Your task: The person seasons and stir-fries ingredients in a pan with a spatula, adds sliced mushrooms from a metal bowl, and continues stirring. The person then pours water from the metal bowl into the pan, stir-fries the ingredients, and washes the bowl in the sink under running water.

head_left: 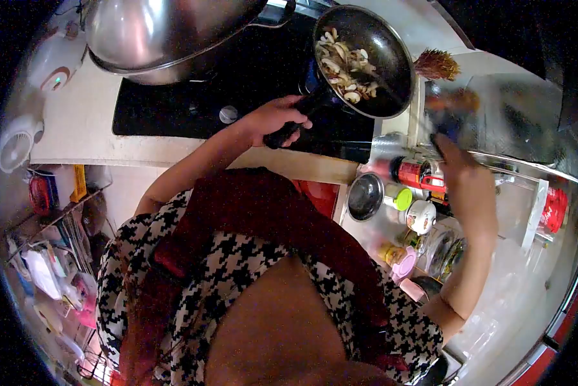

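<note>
My left hand (281, 121) is wrapped round the black handle of a frying pan (395, 61). The pan is tilted over the right part of the black stove (167, 109). Sliced mushrooms (347, 67) lie in its left and lower part. To the right of the pan, my right hand (457, 166) is closed on the dark handle of a utensil (438, 143). Its thin shaft runs up and left toward the pan, blurred, and its far end is hard to make out among the mushrooms.
A large steel wok with a domed lid (160, 32) stands on the stove's left. A bristle brush (437, 65) is right of the pan. Jars (421, 216), a small dark bowl (365, 196) and a red-labelled bottle (412, 172) stand at the right. A crowded rack (57, 225) is at the left.
</note>
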The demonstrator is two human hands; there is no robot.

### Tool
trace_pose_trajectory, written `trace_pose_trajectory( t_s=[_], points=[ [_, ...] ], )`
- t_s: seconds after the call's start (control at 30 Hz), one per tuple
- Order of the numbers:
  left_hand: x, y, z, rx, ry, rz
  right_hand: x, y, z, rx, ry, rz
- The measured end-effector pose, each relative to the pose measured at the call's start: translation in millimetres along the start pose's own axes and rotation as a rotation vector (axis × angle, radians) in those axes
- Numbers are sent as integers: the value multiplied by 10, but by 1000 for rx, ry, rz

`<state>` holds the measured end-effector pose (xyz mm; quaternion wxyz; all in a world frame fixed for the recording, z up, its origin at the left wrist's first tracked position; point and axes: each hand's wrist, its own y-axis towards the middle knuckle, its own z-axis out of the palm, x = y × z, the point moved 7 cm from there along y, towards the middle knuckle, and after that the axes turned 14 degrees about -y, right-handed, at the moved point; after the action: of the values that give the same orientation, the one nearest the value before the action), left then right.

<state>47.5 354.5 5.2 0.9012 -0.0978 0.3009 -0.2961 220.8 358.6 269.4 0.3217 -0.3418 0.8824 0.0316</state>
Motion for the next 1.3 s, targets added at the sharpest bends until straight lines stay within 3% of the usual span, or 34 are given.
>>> trace_pose_trajectory(
  t_s=[0.1,0.2,0.43,0.53,0.63,0.7,0.77,0.8,0.9,0.93,0.97,1.03,1.13,1.23,1.3],
  points=[
    [-11,-16,11,18,-3,10,291,211,442,168,-85,3],
    [20,2,-12,45,-34,-22,311,544,802,188,-156,94],
    [46,52,-63,54,6,-22,-708,299,902,221,-127,282],
    [20,34,-40,27,17,-28,-961,279,1048,-28,-97,25],
    [16,40,-58,10,12,-30,-1194,432,2120,544,670,379],
    [20,15,-48,-38,-12,-22,-1060,582,2515,474,870,411],
    [33,-21,4,-14,-7,-33,-871,779,2618,258,804,429],
    [-24,-30,17,-6,4,-30,-797,803,2584,263,900,518],
    [-56,-76,33,-71,32,-9,-751,726,1803,-20,158,230],
    [-6,-17,-22,-38,-8,5,-739,636,1565,-15,78,226],
    [6,-19,-20,-40,-16,-1,-692,560,1294,-69,29,182],
    [-18,-43,8,-41,-27,-6,-894,494,1419,171,-66,238],
    [0,-25,-22,-51,-17,11,-740,723,1172,30,-125,215],
    [-2,-10,-14,-26,3,-9,-779,1225,1683,155,-139,347],
    [-44,2,-49,-17,27,-15,-498,1246,1445,-93,19,220]
  ],
)
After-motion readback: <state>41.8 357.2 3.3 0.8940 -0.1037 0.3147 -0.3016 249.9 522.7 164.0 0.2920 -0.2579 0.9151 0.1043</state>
